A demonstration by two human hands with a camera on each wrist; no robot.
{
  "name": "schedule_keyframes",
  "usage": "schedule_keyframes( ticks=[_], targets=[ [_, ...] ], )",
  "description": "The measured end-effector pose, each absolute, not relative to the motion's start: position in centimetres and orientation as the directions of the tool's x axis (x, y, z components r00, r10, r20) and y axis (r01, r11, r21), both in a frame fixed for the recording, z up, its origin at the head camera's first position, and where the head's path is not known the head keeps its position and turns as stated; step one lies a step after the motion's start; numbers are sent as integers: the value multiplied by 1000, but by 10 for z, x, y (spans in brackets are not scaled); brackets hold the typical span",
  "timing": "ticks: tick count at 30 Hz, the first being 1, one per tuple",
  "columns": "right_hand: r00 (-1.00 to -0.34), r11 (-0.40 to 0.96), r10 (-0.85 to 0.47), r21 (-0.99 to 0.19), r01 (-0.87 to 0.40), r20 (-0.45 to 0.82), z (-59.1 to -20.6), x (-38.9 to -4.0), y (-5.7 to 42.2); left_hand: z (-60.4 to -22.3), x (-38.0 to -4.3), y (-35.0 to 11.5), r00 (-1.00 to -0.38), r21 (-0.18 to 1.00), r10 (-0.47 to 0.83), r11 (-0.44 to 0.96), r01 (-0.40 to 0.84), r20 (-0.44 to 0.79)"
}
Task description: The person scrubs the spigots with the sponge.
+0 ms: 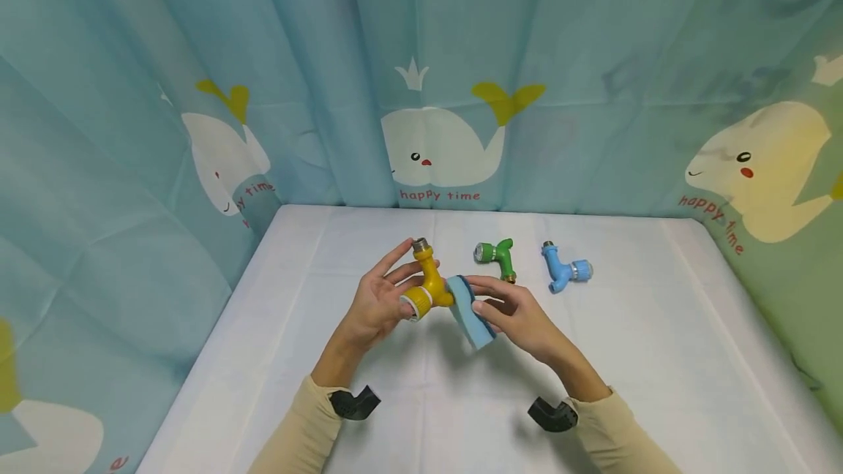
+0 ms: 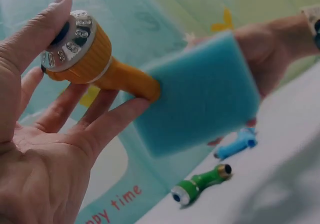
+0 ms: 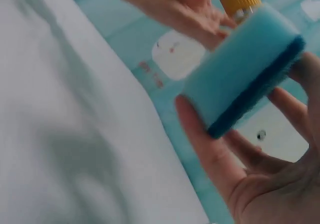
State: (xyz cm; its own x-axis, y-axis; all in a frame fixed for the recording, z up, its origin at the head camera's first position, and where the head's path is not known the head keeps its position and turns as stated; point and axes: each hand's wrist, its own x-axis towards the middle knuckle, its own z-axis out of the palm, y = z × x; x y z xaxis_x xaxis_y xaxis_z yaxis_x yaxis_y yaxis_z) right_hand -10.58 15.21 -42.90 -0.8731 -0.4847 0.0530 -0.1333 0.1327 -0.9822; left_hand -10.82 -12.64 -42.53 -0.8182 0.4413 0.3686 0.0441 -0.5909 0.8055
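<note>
My left hand [image 1: 377, 306] holds a yellow faucet [image 1: 432, 282] above the table, its threaded metal end pointing up and away. In the left wrist view the thumb lies on the faucet's silver-faced knob [image 2: 75, 48], with the fingers behind and under the body. My right hand [image 1: 520, 317] grips a light blue sponge [image 1: 466, 313] with a dark blue scouring layer [image 3: 257, 86], thumb on one side and fingers on the other. The sponge's soft light face meets the faucet's spout end, and it looks slightly bent in the head view.
Beyond the right hand, a green faucet [image 1: 503, 258] and a light blue faucet [image 1: 560, 269] lie on the white-covered table [image 1: 329, 240]. A blue curtain [image 1: 316, 57] with whale prints hangs behind and at both sides. Each wrist carries a black device [image 1: 356, 404].
</note>
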Motion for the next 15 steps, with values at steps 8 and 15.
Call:
schedule_keyframes(
  ticks=[8, 15],
  targets=[
    [-835, -2, -549, -999, -44, 38, -437, -104, 151, -420, -105, -125, -791, 783, 471, -622, 15, 390],
    [-853, -137, -521, -987, 83, 1, -446, -99, 153, -417, -108, -122, -779, 826, 486, -559, 71, 396]
  ],
)
